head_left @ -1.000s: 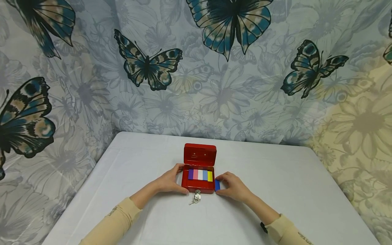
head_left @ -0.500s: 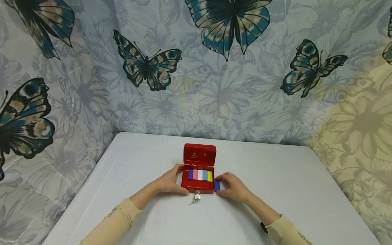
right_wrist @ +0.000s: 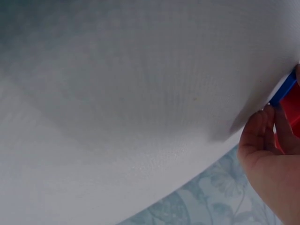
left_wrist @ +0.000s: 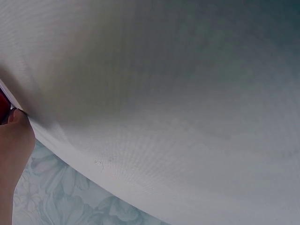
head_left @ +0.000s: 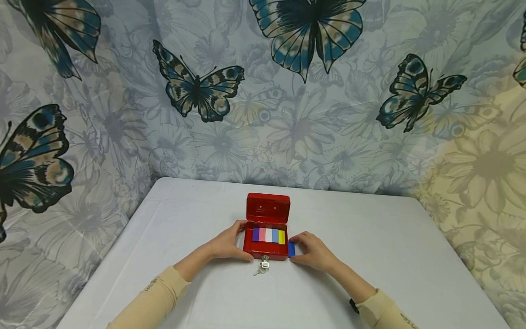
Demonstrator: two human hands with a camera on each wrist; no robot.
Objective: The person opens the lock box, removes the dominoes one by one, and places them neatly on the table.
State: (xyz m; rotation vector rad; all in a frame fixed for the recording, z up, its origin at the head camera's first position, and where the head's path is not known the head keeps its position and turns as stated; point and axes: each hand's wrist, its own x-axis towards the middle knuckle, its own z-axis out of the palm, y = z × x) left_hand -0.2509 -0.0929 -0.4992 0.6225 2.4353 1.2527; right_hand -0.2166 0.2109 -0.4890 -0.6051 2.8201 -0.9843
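A small red metal cash box (head_left: pixel 255 254) stands on the white table with its lid (head_left: pixel 268 208) raised. Inside lies a row of coloured blocks: purple (head_left: pixel 256 234), pink (head_left: pixel 262 234), white (head_left: pixel 269 235), light blue (head_left: pixel 275 235) and yellow (head_left: pixel 281 236). My left hand (head_left: pixel 225 243) holds the box's left side, thumb at the front corner and fingers toward the back. Beside the right wall, my right hand (head_left: pixel 314 252) pinches a dark blue block (head_left: pixel 291 249) between thumb and fingers; the right wrist view shows this block (right_wrist: pixel 283 89) along the red box.
A silver padlock (head_left: pixel 265 262) hangs at the box's front, with keys (head_left: pixel 259 272) by it on the tabletop. The white-covered table (head_left: pixel 197 196) reaches back to a wall cloth (head_left: pixel 296 137) printed with butterflies and flowers.
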